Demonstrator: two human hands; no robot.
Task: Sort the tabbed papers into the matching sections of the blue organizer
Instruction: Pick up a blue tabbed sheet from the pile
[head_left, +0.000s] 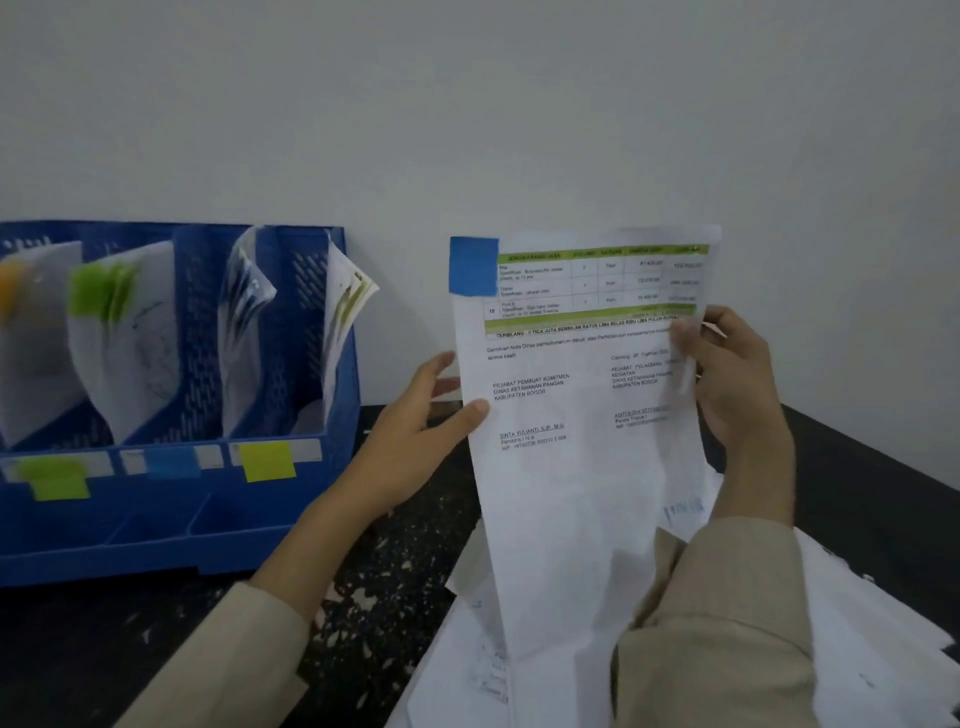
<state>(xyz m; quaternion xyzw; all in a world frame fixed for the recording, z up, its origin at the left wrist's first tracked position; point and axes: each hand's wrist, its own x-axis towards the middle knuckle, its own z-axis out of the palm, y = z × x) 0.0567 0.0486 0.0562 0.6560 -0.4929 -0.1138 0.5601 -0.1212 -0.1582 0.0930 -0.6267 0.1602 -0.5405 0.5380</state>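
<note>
A printed sheet (576, 395) with a blue tab (474, 266) at its top left corner is held upright in front of the wall. My left hand (415, 421) pinches its left edge, thumb on the front. My right hand (737, 374) grips its right edge. The blue organizer (291, 525) stands at the left against the wall. Its front carries a green label (54, 480), a blue label (173, 460) and a yellow label (266, 460). Its sections hold curled papers, one with an orange tab (11, 288), one with a green tab (101, 293).
A loose pile of white papers (857, 639) lies on the dark speckled table (363, 587) under and right of the held sheet. The white wall stands close behind. The table's edge runs along the right.
</note>
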